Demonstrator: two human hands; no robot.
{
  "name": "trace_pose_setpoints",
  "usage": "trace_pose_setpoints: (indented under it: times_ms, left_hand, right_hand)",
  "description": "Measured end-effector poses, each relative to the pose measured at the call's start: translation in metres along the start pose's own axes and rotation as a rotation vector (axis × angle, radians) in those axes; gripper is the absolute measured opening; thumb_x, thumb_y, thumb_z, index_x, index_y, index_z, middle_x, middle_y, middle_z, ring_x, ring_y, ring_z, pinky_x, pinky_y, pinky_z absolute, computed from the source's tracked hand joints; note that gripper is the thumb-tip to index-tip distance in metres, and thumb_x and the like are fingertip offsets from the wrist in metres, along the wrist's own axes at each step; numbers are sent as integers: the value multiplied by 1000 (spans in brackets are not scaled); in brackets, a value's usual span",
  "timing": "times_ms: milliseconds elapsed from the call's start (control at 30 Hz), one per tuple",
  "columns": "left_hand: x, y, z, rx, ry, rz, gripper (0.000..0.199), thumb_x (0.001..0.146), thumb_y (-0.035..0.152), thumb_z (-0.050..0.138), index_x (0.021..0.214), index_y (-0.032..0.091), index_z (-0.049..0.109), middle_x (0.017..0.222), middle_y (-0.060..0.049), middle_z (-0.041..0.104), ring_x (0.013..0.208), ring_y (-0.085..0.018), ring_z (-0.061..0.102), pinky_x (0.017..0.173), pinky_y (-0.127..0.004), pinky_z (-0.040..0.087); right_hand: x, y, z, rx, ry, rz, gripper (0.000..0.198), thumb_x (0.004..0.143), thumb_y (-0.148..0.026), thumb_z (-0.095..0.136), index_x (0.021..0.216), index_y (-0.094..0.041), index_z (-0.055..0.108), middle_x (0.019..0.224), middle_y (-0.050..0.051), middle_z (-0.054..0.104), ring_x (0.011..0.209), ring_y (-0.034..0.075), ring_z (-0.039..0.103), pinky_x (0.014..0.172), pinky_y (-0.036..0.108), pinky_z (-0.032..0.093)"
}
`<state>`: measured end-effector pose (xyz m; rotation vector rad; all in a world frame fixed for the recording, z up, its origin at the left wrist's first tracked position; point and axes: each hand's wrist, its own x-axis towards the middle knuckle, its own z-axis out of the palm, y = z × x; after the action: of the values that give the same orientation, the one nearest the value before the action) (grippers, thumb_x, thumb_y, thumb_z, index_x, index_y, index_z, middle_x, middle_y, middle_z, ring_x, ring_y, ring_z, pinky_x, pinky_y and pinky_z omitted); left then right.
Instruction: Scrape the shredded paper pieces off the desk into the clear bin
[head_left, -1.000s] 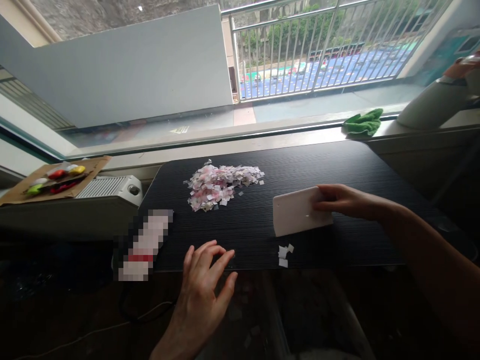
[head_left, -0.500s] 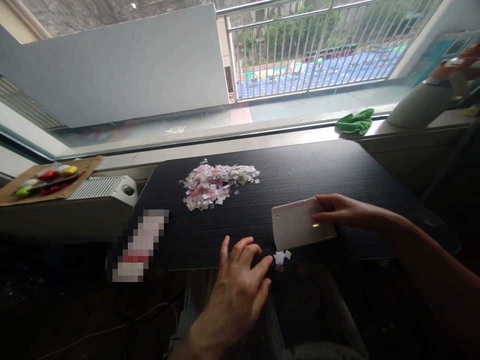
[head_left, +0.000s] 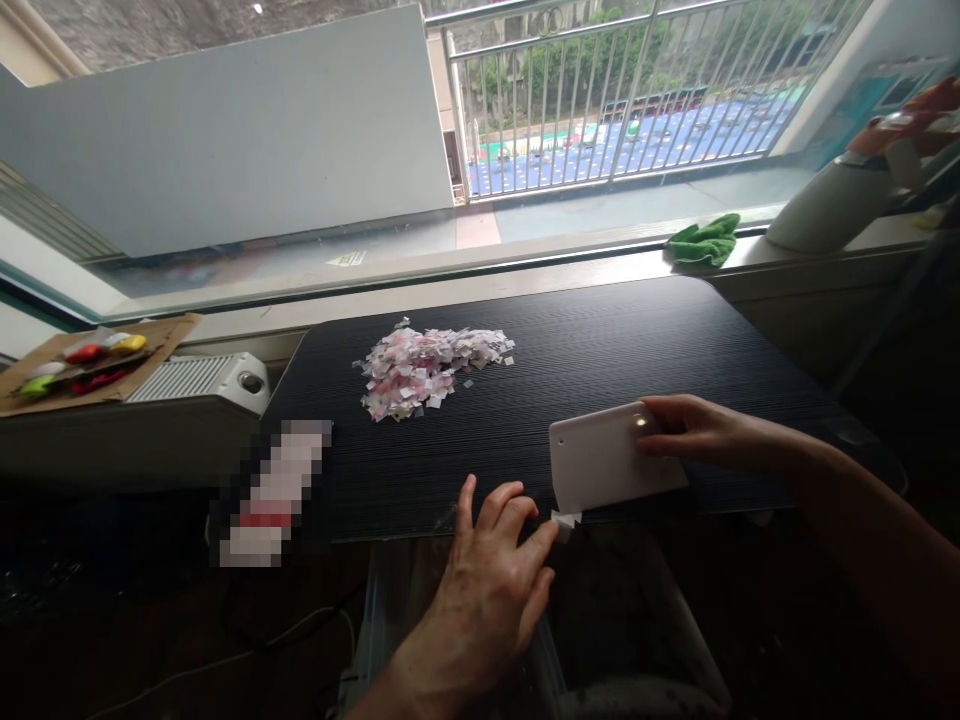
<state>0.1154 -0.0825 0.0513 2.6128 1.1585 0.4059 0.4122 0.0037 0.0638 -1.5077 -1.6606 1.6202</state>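
Note:
My right hand [head_left: 694,432] grips a white plastic scraper [head_left: 600,460] by its far right corner, thumb on the near face. The scraper stands tilted near the front edge of the dark table [head_left: 622,340], with a small hole in its upper left corner. A few small white paper bits [head_left: 565,524] lie at the table's edge, just under its lower left corner. My left hand [head_left: 495,575] is open, fingers spread and bent, at the front edge beside those bits; its index fingertip is close to them, contact unclear. Farther back lies a pile of white and pinkish paper bits [head_left: 420,365].
A clear plastic bin [head_left: 675,610] stands below the front edge. A blurred-out flat object [head_left: 277,490] lies at the table's left. A radiator [head_left: 217,380] with cardboard [head_left: 161,345] stands left; a green cloth [head_left: 705,243] and grey vase [head_left: 829,205] sit on the sill.
My right hand has drawn the scraper slightly toward the front edge and right, and the few paper bits are now closer under it. My left hand has shifted a little right, still open.

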Motion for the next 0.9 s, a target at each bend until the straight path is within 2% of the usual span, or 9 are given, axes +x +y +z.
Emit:
trace_pose_setpoints:
  times_ms: [267, 467, 633, 767, 900]
  left_hand:
    - [4, -2, 4, -2, 8, -27, 33, 87, 20, 55, 120, 21, 56, 115, -7, 61, 125, -27, 47, 111, -66, 25]
    - [5, 2, 1, -6, -25, -1, 34, 87, 20, 55, 120, 22, 56, 116, -7, 59, 125, -27, 47, 112, -65, 25]
    - [6, 1, 3, -8, -26, -8, 34, 87, 21, 55, 121, 21, 56, 116, -8, 59, 126, -27, 46, 113, -65, 23]
    - [7, 2, 5, -10, -43, -10, 36, 87, 22, 56, 123, 24, 55, 117, -7, 58, 127, -27, 45, 113, -65, 23]
    - [3, 3, 3, -24, -36, 11, 35, 88, 22, 54, 122, 26, 56, 118, -6, 57, 127, -26, 44, 113, -64, 22]
  right_hand:
    - [-6, 10, -3, 31, 77, 17, 44, 63, -57, 76, 83, -18, 68, 85, 5, 70, 81, 23, 63, 68, 32, 51]
    - [-15, 6, -3, 29, 47, 64, 51, 58, -60, 77, 84, -18, 69, 87, 8, 71, 84, 27, 64, 70, 34, 52]
    - [-20, 5, -4, 51, 147, 59, 52, 57, -63, 77, 83, -18, 67, 84, 7, 71, 82, 26, 64, 70, 35, 53]
    - [-24, 3, -1, 44, 116, 83, 52, 56, -64, 77, 80, -18, 67, 81, 6, 70, 79, 25, 64, 68, 34, 52]
    - [-30, 1, 0, 48, 60, 78, 49, 61, -60, 76, 84, -17, 68, 84, 7, 70, 80, 24, 64, 69, 33, 52]
